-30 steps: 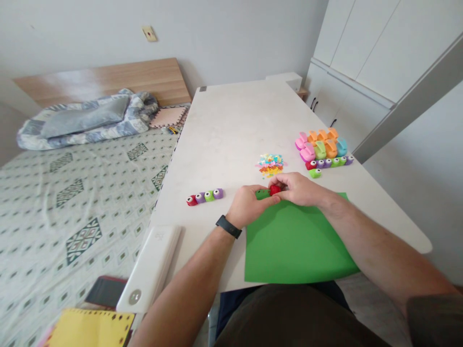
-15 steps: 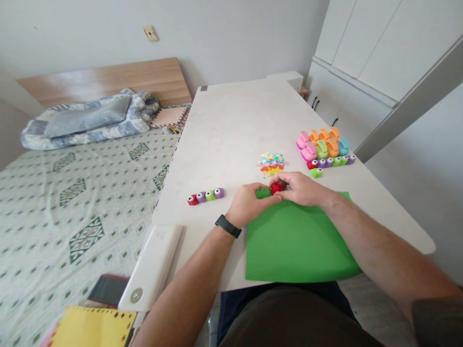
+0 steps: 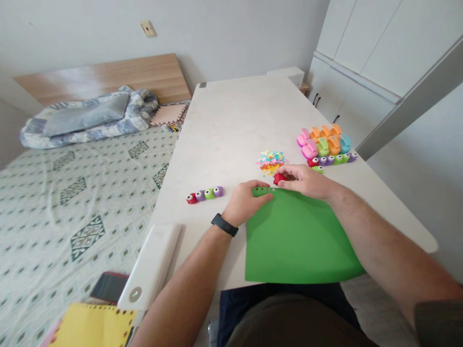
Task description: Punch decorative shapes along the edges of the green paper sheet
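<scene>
A green sheet of paper [image 3: 300,236] lies at the table's near edge, with a short row of small punched holes along its far left edge. My left hand [image 3: 246,202], wearing a black wristband, grips that corner, thumb on top and fingers at the far edge. Between the thumb and fingers of my right hand [image 3: 304,180] is a small red craft punch [image 3: 279,180], just beyond the paper's far edge and apart from it. Past the right hand lies a pile of colourful paper cutouts [image 3: 271,161].
Several small punches [image 3: 204,194] stand in a row at the left. Larger coloured punches [image 3: 321,144] and more small ones cluster at the right. A long white device [image 3: 152,265] lies at the left edge, near a phone [image 3: 109,287] and yellow punched paper [image 3: 94,325].
My right hand has drawn the red punch off the paper's edge, up and slightly right, uncovering the holes. The left hand stays at the corner.
</scene>
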`<state>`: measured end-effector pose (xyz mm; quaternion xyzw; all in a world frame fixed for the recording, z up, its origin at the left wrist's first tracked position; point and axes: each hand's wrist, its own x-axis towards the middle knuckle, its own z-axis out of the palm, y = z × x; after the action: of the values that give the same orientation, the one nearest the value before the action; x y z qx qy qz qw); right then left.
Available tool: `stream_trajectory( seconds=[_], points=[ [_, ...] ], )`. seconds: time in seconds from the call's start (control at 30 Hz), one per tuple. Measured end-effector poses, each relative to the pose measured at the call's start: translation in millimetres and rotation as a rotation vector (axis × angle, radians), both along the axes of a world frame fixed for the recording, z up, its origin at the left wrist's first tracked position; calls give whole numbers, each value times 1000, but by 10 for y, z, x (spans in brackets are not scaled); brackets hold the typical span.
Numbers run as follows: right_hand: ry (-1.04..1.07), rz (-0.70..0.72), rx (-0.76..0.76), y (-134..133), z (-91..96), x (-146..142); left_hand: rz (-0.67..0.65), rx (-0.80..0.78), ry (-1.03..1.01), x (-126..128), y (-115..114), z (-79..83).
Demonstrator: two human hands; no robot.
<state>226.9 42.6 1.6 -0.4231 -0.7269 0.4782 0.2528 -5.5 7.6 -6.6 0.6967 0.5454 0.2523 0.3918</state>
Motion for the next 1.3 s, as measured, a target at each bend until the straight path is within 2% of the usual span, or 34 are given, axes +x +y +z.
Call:
stream_trajectory(
  seconds=[0.2,0.37,0.57,0.9,1.17,1.3],
  points=[
    [37,-34,-76,14,-33,11,14,-4,12,0,-4,-29],
    [114,-172,-147,28,-44,-23,4,25,0,0,-10,-25],
    [201,-257,-222,58,-41,-64,-12,59,-2,7,-21,-25],
    [221,-269,-333,17,-47,-114,-140,172,-49,73,-28,-51],
    [215,-258,-335,23,-64,-103,-103,193,-12,81,-22,-56],
    [231,-274,-381,21,-76,-102,-135,189,-7,90,-21,-42]
  ],
)
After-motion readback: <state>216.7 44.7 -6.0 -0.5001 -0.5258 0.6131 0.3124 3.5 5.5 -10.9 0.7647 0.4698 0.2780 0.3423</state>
